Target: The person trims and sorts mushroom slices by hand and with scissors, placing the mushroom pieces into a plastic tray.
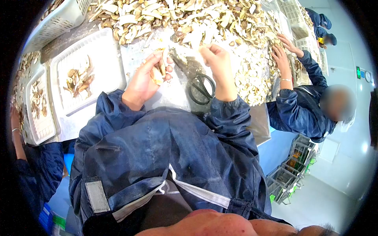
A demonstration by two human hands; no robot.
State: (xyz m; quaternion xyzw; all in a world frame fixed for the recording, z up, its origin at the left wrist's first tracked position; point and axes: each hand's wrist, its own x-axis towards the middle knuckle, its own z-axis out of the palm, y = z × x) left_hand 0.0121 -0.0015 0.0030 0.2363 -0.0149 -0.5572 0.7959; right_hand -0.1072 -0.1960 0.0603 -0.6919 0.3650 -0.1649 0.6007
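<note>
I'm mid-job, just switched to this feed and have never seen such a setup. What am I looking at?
There's no machine: these are a person's bare hands, seen in one picture from a camera on their head, looking forward and down.

The left hand holds brownish-cream pieces. The right hand has its fingers curled in; glare hides whether it grips anything. Black-handled scissors lie near its wrist.

On the table, a broad heap of slices, perhaps mushroom, spreads ahead. To the left, a large white tray and a smaller tray hold some pieces. At right, another person reaches into slices.
</note>
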